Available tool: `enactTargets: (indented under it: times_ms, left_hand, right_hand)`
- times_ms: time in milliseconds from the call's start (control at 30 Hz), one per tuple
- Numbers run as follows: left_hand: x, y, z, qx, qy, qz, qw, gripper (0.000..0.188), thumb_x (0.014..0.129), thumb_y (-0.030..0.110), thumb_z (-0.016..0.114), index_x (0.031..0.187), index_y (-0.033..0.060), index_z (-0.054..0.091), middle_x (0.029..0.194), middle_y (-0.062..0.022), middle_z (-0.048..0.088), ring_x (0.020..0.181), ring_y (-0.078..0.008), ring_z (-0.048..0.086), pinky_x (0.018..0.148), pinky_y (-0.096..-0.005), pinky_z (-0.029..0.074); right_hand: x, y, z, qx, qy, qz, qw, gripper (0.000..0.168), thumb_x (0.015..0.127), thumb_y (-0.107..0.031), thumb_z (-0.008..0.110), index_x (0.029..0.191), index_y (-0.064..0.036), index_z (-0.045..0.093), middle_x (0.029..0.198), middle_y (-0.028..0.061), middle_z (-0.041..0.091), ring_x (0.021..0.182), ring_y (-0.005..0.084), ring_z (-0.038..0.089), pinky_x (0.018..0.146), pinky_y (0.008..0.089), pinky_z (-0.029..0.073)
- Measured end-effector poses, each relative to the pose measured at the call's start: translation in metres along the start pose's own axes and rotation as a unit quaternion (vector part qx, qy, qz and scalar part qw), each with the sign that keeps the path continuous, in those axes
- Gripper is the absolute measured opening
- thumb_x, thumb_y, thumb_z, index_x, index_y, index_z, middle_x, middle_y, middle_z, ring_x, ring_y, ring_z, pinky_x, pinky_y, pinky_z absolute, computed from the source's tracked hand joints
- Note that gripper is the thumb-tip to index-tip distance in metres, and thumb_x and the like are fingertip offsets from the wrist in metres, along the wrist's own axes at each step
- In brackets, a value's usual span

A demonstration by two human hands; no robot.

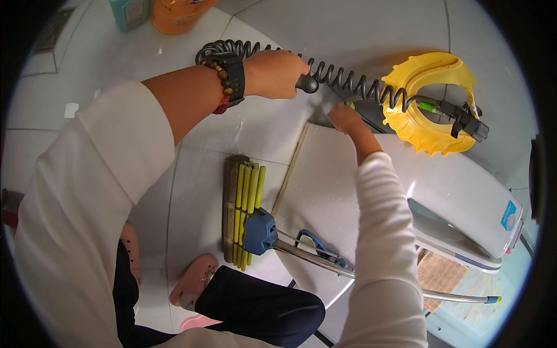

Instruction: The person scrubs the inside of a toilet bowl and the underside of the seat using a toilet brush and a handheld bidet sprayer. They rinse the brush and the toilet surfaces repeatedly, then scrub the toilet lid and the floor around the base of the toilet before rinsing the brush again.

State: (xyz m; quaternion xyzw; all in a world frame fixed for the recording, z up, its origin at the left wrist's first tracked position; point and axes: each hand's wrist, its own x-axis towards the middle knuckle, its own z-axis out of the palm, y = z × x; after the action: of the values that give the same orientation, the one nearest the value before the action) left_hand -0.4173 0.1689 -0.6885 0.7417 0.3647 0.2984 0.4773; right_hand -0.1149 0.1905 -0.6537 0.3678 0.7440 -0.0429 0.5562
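My left hand [276, 74], with a dark watch and a bead bracelet at the wrist, grips a dark rounded handle [308, 84]. A dark grey coiled hose [343, 78] runs behind that hand and off to the right. My right hand [345, 118] is curled around a thin hose [370, 122] beside a small green fitting; the fingers are partly hidden. Farther right, a yellow plastic ring with a scalloped edge [398, 115] leans on its side. The coil's end passes across it to a dark nozzle-like connector [463, 117] with a green band.
A white plastic casing [326, 169] stands below my right hand. A sponge mop with a blue head [260, 230] and yellow rollers rests against it. An orange container [176, 15] and a teal bottle [129, 13] stand at the upper left. Below is my pink clog [196, 276] on the tiled floor.
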Motion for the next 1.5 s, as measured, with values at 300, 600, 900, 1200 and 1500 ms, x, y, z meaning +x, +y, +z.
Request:
enactTargets:
  times_ms: [300,600,900,1200,1500]
  left_hand:
    - [0.004,0.011,-0.004,0.021,0.014,0.003,1.000,0.013,0.066,0.007,0.056,0.078,0.0045,0.052,0.069,-0.0131,0.056,0.070,-0.0320,0.055,0.062,-0.0392,0.043]
    - [-0.003,0.005,-0.005,0.058,-0.045,-0.035,0.997,0.019,0.066,0.007,0.053,0.084,0.0040,0.057,0.077,-0.0138,0.059,0.076,-0.0314,0.057,0.067,-0.0398,0.045]
    - [0.007,0.004,-0.020,0.046,-0.014,-0.049,0.998,0.018,0.067,0.009,0.056,0.085,0.0036,0.056,0.080,-0.0133,0.059,0.079,-0.0316,0.057,0.068,-0.0399,0.045]
    - [0.011,0.013,-0.011,-0.008,0.027,0.019,0.999,0.013,0.069,0.008,0.053,0.082,0.0034,0.052,0.068,-0.0160,0.054,0.065,-0.0337,0.051,0.059,-0.0372,0.041]
    - [0.005,0.019,-0.018,0.078,0.088,-0.063,0.991,0.017,0.068,0.011,0.059,0.081,0.0040,0.052,0.071,-0.0162,0.057,0.070,-0.0366,0.055,0.061,-0.0410,0.043]
  right_hand:
    - [-0.069,-0.036,-0.120,0.149,-0.006,-0.060,0.987,0.016,0.074,-0.012,0.050,0.075,0.000,0.060,0.078,0.0186,0.059,0.075,0.0362,0.058,0.068,0.0414,0.046]
    - [-0.095,-0.079,-0.157,0.056,0.084,-0.216,0.971,0.016,0.075,-0.010,0.050,0.072,0.000,0.062,0.082,0.0195,0.061,0.077,0.0351,0.060,0.067,0.0400,0.049]
    - [-0.137,-0.180,-0.097,0.214,0.080,0.034,0.973,0.022,0.075,-0.012,0.053,0.090,0.003,0.055,0.071,0.0201,0.060,0.071,0.0355,0.061,0.062,0.0425,0.050]
    - [-0.052,-0.104,0.027,0.869,0.155,0.324,0.340,0.034,0.082,-0.010,0.044,0.115,-0.006,0.036,0.064,0.0090,0.048,0.041,0.0156,0.043,0.033,0.0296,0.037]
    - [-0.068,-0.214,-0.070,0.883,0.242,0.166,0.366,0.058,0.083,-0.007,0.043,0.135,-0.001,0.020,0.063,0.0069,0.048,0.036,0.0127,0.039,0.031,0.0271,0.031]
